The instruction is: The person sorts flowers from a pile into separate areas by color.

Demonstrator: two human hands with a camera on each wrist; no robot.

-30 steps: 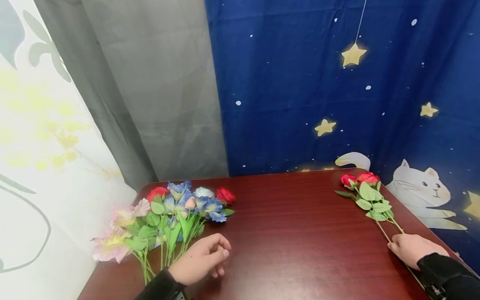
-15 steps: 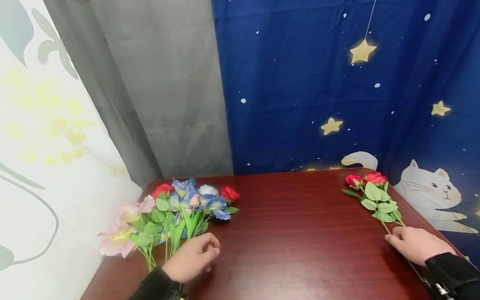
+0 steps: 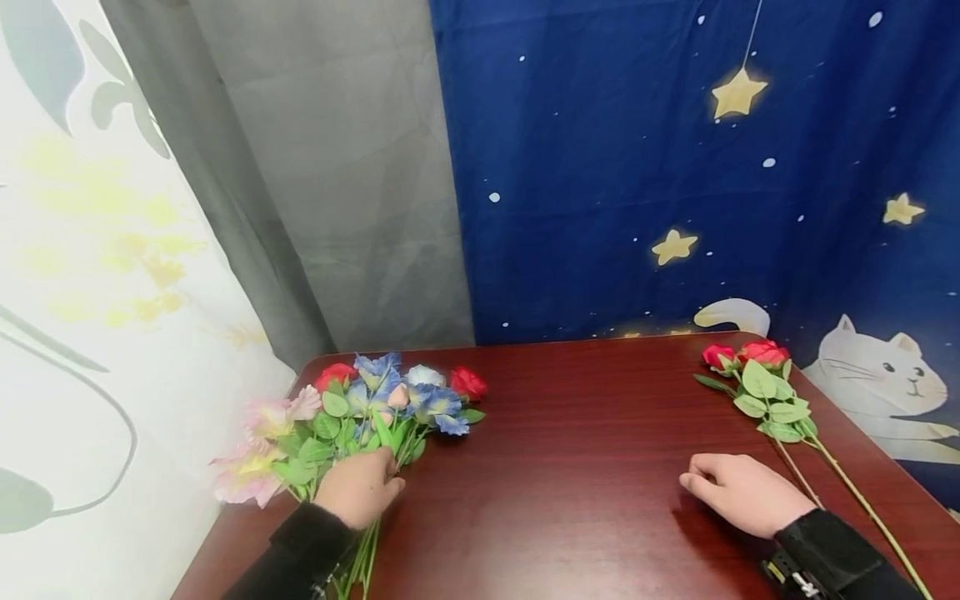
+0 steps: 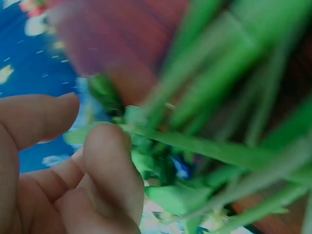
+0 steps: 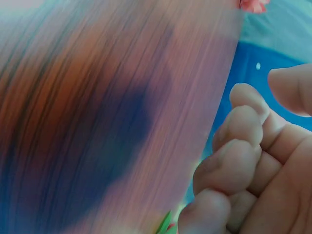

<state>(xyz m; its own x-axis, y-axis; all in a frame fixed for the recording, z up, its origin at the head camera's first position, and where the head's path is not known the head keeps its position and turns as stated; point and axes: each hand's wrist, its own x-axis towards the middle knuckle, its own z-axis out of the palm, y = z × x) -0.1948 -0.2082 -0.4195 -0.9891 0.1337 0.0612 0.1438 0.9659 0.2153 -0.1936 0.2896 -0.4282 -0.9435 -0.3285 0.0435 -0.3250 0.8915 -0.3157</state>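
On the left of the table, a bunch of artificial flowers lies with pink, blue, white and red blooms. My left hand is over their green stems, fingers bent. In the left wrist view the thumb stands apart from the fingers, with leaves and stems right beside the fingertips. Two red roses lie on the right side, their stems running toward the front. Left of those stems my right hand hovers with loosely curled fingers and nothing in them.
The dark red wooden table stretches between the two groups of flowers. Behind it hang a grey curtain and a blue starry curtain with a printed cat. A white patterned cloth borders the left side.
My right hand has let go of the rose stems and moved left, away from them. My left hand has shifted left onto the stems of the mixed flowers. The view has turned slightly left.
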